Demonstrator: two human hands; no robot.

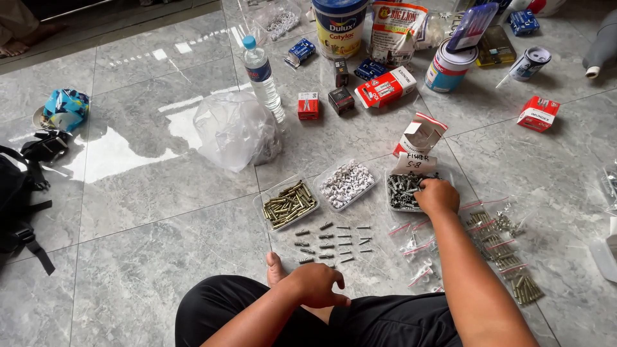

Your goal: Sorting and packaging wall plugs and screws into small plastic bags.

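1. My left hand point(316, 284) rests loosely curled by my knee, holding nothing, fingers bent down toward the floor point(141, 270).
2. Just ahead of that hand, the laid-out screws point(331, 243) sit in short rows on the tile, each with its long axis running left to right across my view.
3. Out past the rows and a bit to the left of my left hand is the tray of brass-coloured anchors point(289, 204); beside it, further on, sits the tray of white plugs point(346, 184).
4. My right hand point(437, 196) is stretched well forward, fingers closed down into the tray of grey screws point(403, 191). I cannot tell whether it is pinching one, because the fingertips are buried in the pile.
5. That tray lies ahead and right of the rows, so the right hand is much the nearer one to it; the left is nearer the rows.
6. Beside my right forearm are small zip bags point(418, 247), some filled with brass pieces.
7. Farthest off stand a water bottle point(263, 77), red boxes point(385, 87) and paint tins point(339, 26).
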